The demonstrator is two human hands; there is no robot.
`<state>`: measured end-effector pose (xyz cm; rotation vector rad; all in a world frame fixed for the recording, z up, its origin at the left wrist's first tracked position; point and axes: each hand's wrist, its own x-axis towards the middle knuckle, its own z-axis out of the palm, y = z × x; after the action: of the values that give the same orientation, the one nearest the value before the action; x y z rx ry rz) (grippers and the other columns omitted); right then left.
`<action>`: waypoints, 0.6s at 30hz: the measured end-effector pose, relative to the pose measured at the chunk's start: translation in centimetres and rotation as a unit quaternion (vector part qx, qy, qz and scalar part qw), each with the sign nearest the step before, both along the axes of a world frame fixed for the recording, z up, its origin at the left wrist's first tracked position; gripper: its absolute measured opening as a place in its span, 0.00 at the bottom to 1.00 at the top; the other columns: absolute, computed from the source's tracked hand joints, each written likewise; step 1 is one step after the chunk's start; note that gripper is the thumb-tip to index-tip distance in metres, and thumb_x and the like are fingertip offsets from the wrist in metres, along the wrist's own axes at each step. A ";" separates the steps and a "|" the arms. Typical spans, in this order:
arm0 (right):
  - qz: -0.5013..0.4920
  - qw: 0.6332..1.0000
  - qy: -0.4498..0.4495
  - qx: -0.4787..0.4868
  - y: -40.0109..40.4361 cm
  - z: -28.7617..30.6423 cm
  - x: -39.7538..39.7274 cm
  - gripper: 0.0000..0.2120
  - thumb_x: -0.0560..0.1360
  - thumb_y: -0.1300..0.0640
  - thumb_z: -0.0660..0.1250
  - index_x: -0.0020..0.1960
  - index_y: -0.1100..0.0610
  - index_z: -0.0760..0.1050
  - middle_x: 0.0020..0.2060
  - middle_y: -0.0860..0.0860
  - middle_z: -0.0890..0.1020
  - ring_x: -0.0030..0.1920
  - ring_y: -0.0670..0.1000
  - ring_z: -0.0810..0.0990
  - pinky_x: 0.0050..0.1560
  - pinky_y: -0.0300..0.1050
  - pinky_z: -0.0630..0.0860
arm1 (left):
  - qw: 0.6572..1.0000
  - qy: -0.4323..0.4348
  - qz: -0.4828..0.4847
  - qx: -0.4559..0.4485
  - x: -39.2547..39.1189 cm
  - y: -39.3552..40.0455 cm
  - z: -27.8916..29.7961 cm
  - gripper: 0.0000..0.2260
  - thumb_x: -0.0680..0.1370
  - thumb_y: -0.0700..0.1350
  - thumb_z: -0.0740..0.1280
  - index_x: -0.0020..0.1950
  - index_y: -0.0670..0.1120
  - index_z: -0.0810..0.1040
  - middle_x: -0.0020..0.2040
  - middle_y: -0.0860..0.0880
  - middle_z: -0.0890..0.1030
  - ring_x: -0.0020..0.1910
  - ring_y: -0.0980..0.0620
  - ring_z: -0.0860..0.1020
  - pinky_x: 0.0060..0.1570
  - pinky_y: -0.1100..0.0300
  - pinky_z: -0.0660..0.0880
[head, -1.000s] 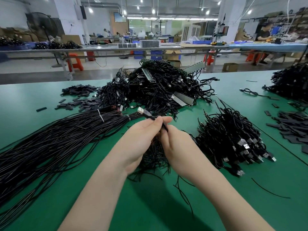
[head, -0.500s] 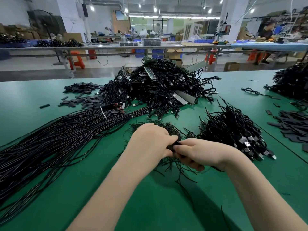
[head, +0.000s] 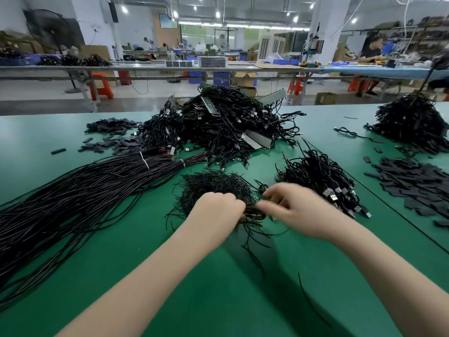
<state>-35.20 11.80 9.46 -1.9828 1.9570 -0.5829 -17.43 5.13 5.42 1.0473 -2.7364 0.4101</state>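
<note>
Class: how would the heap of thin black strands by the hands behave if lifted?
Probably floppy: the heap of thin strands bends and splays every way. Likely light, being so thin. Tangled, so a pinch may drag neighbours along.

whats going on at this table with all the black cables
A person seems to be bundling cables on a green table. The left hand grips a small coiled cable at the edge of a heap of thin black wires. The right hand, motion-blurred, works at the same coil. A pile of coiled cables lies to the right.
</note>
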 end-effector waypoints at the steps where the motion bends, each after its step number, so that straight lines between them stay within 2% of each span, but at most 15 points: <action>1: -0.054 0.996 -0.010 -0.076 1.4 0.2 -1.2 0.19 0.73 0.34 0.60 0.53 0.47 0.76 0.42 0.42 0.80 0.41 0.44 0.79 0.44 0.48 0.78 | 0.999 0.047 0.017 0.022 0.7 -0.2 -0.4 0.11 0.84 0.51 0.56 0.54 0.47 0.75 0.48 0.49 0.78 0.46 0.47 0.78 0.40 0.57 0.68; 2: -0.114 0.985 0.003 -0.130 3.0 0.2 -2.7 0.18 0.72 0.32 0.59 0.52 0.43 0.75 0.41 0.40 0.80 0.40 0.44 0.79 0.41 0.47 0.77 | 0.989 0.125 0.040 0.069 1.5 -0.4 -0.8 0.12 0.84 0.51 0.56 0.53 0.47 0.75 0.47 0.50 0.78 0.44 0.48 0.78 0.41 0.56 0.72; 3: -0.174 0.973 0.036 -0.148 4.6 -0.2 -4.5 0.18 0.71 0.31 0.57 0.50 0.41 0.75 0.41 0.39 0.80 0.40 0.46 0.79 0.40 0.46 0.76 | 0.964 0.223 0.062 0.130 2.3 -0.5 -1.3 0.12 0.83 0.51 0.57 0.53 0.46 0.76 0.45 0.50 0.78 0.42 0.49 0.78 0.42 0.54 0.74; 4: -0.234 0.963 0.073 -0.115 6.1 -0.9 -6.4 0.19 0.72 0.32 0.57 0.52 0.42 0.75 0.44 0.42 0.82 0.42 0.49 0.80 0.41 0.47 0.76 | 0.923 0.325 0.085 0.186 2.8 -0.5 -2.0 0.11 0.83 0.50 0.58 0.51 0.46 0.77 0.43 0.51 0.78 0.41 0.51 0.78 0.42 0.54 0.75; 6: -0.305 0.942 0.129 0.056 8.7 -3.3 -8.7 0.25 0.77 0.36 0.56 0.65 0.51 0.73 0.58 0.52 0.81 0.55 0.55 0.79 0.54 0.52 0.77 | 0.839 0.471 0.128 0.240 3.2 -0.7 -3.5 0.12 0.84 0.48 0.56 0.45 0.46 0.74 0.40 0.51 0.78 0.40 0.54 0.77 0.39 0.60 0.72; 8: -0.295 0.929 0.128 0.184 10.5 -6.3 -8.9 0.30 0.80 0.40 0.53 0.76 0.57 0.61 0.73 0.56 0.69 0.71 0.54 0.69 0.71 0.51 0.66 | 0.799 0.520 0.166 0.252 3.0 -0.6 -5.3 0.13 0.84 0.49 0.54 0.45 0.45 0.71 0.39 0.51 0.76 0.38 0.56 0.75 0.36 0.61 0.67; 10: -0.260 0.938 0.122 0.195 11.9 -7.9 -7.2 0.33 0.79 0.37 0.50 0.78 0.54 0.54 0.77 0.52 0.60 0.76 0.50 0.60 0.75 0.47 0.57 | 0.796 0.526 0.181 0.239 2.9 -0.5 -6.8 0.14 0.84 0.49 0.53 0.46 0.43 0.70 0.38 0.49 0.73 0.37 0.51 0.71 0.37 0.58 0.66; 11: -0.240 0.947 0.124 0.175 12.4 -8.4 -6.3 0.37 0.76 0.33 0.48 0.79 0.52 0.52 0.77 0.49 0.59 0.76 0.48 0.59 0.75 0.45 0.56 | 0.803 0.523 0.174 0.228 3.0 -0.5 -7.3 0.15 0.84 0.49 0.53 0.43 0.42 0.69 0.36 0.48 0.72 0.35 0.50 0.70 0.36 0.56 0.66; 13: -0.201 0.957 0.127 0.166 12.9 -8.6 -3.5 0.46 0.67 0.24 0.42 0.79 0.46 0.51 0.76 0.43 0.61 0.74 0.44 0.62 0.73 0.42 0.60 | 0.818 0.509 0.158 0.216 3.0 -0.5 -7.8 0.16 0.84 0.49 0.53 0.39 0.45 0.65 0.34 0.48 0.69 0.32 0.51 0.66 0.32 0.57 0.63; 15: -0.145 0.962 0.165 0.161 12.3 -9.1 -0.2 0.52 0.61 0.21 0.31 0.78 0.45 0.56 0.75 0.43 0.63 0.72 0.44 0.65 0.71 0.41 0.64 | 0.825 0.501 0.154 0.211 3.1 -0.6 -7.8 0.16 0.84 0.49 0.53 0.38 0.46 0.63 0.33 0.50 0.67 0.32 0.53 0.64 0.31 0.58 0.61; 16: -0.120 0.965 0.198 0.123 11.8 -9.4 1.2 0.50 0.66 0.23 0.29 0.76 0.46 0.63 0.73 0.45 0.66 0.71 0.45 0.69 0.67 0.41 0.69 | 0.824 0.502 0.153 0.213 3.1 -0.6 -7.9 0.16 0.84 0.50 0.52 0.38 0.46 0.63 0.33 0.50 0.67 0.32 0.53 0.64 0.31 0.58 0.61; 17: -0.112 0.968 0.212 0.079 11.1 -9.6 2.3 0.40 0.75 0.29 0.32 0.74 0.46 0.66 0.73 0.46 0.68 0.70 0.45 0.71 0.64 0.40 0.72 | 0.822 0.504 0.151 0.217 3.2 -0.6 -7.9 0.16 0.84 0.50 0.52 0.38 0.45 0.63 0.33 0.50 0.67 0.32 0.52 0.64 0.31 0.58 0.61; 18: -0.100 0.970 0.216 0.056 10.3 -9.8 3.1 0.25 0.83 0.40 0.41 0.74 0.45 0.65 0.73 0.46 0.66 0.71 0.45 0.68 0.63 0.39 0.72 | 0.819 0.507 0.151 0.221 3.2 -0.6 -8.0 0.16 0.84 0.50 0.52 0.38 0.45 0.63 0.34 0.50 0.67 0.32 0.52 0.64 0.32 0.57 0.61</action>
<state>-32.09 22.13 -0.34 -1.9793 2.4009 -0.0746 -14.24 4.48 -2.62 1.2849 -1.7000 -0.6337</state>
